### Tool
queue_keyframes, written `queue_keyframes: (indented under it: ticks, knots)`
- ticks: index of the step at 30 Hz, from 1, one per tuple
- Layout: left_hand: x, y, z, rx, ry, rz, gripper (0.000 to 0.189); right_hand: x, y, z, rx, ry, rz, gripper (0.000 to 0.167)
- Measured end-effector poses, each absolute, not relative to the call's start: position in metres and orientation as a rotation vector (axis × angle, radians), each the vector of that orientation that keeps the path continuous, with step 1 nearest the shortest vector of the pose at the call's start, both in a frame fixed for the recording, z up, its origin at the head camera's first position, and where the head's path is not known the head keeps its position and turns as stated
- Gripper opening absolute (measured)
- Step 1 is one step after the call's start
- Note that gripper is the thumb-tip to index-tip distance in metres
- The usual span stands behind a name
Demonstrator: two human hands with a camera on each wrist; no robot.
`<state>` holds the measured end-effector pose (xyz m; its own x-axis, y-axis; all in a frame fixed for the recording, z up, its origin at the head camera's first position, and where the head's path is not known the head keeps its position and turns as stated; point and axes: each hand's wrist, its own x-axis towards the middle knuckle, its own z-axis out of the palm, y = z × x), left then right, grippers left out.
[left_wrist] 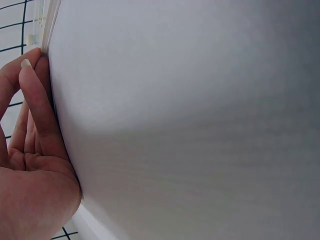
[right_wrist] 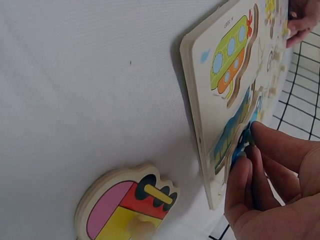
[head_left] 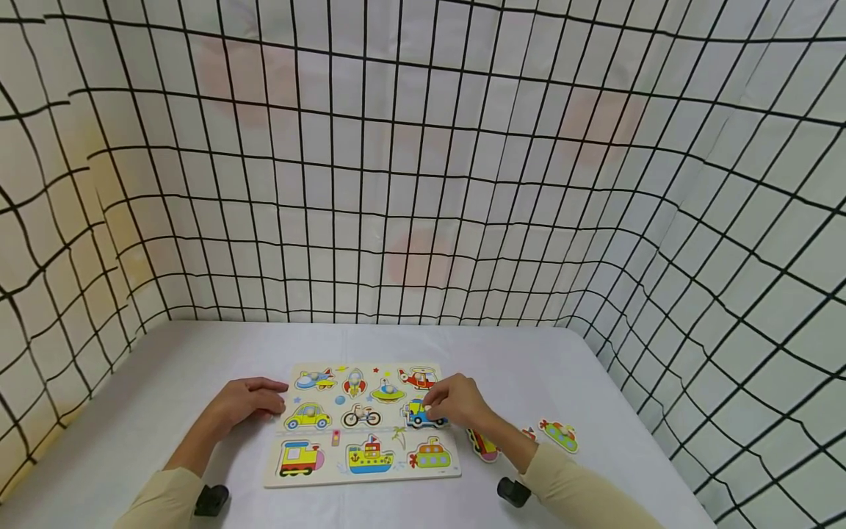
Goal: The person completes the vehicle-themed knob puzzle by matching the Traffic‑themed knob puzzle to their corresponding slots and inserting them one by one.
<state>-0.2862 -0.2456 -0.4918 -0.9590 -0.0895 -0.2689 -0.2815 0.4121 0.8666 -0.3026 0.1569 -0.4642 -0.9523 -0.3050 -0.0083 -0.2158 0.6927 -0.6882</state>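
A wooden vehicle puzzle board (head_left: 337, 470) lies on the white table. My right hand (head_left: 456, 400) pinches a blue truck piece (head_left: 423, 420) between thumb and fingertips at the board's right side. In the right wrist view the truck piece (right_wrist: 241, 144) is tilted close over a truck picture, partly hidden by my fingers. My left hand (head_left: 246, 400) rests on the table, fingertips right at the board's left edge, fingers loosely extended. Just right of the board lies a train piece (head_left: 485, 447) with a knob, shown closer as the pink, red and yellow train (right_wrist: 112, 215).
A submarine piece (head_left: 560, 435) lies farther right on the table. Another small piece (head_left: 529, 433) shows partly behind my right wrist. On the board are a yellow car (head_left: 308, 417), a bicycle (head_left: 361, 416) and a helicopter (head_left: 418, 378). Black-gridded white netting (head_left: 396, 220) surrounds the table.
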Motion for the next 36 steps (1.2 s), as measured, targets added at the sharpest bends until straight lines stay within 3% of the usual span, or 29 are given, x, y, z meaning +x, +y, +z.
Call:
queue_keyframes:
  ticks: [36]
  knots:
    - [-0.2871, -0.2462, -0.4935, -0.332, 2.484, 1.578, 0.047, -0.3019, 0.1501, -0.4696, -0.433, 2.74, -1.112, 0.009]
